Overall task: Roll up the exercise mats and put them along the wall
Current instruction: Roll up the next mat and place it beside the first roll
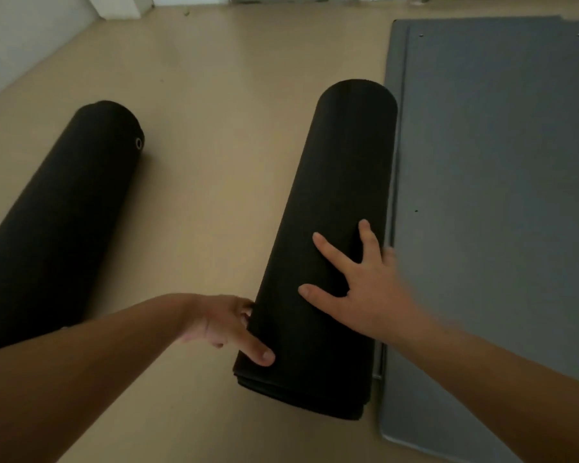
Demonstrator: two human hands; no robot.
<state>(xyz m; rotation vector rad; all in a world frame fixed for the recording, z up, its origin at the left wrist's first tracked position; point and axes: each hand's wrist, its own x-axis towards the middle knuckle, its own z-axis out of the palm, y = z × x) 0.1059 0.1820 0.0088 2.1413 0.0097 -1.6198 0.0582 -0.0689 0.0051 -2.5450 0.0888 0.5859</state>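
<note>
Item one: rolled black mat (328, 235), lying on the floor (214, 111) in front of me, lengthwise away from me, its right flank touching the edge of the flat grey mat (498, 195). I am pressing my right hand (361, 295) flat on top of it, fingers spread, not gripping. My left hand (228, 325) is reaching against the roll's near left side, one finger lying on the surface, the others tucked at the edge; whether they are pinching a layer I cannot tell. The hands are apart, one on each side of the roll.

Item two: second rolled black mat (61, 222), lying well apart to the left, nearer the white wall (24, 35), an eyelet showing at its far end.

Item three: grey mat, lying unrolled on the right.

Step in hand, by my reading: I am finishing and steadying the first roll. The next move is calling for a firm two-handed hold so the layers do not spring loose while shifting it towards the wall.

Surface and room: smooth beige floor, dim light, white wall at far left.
</note>
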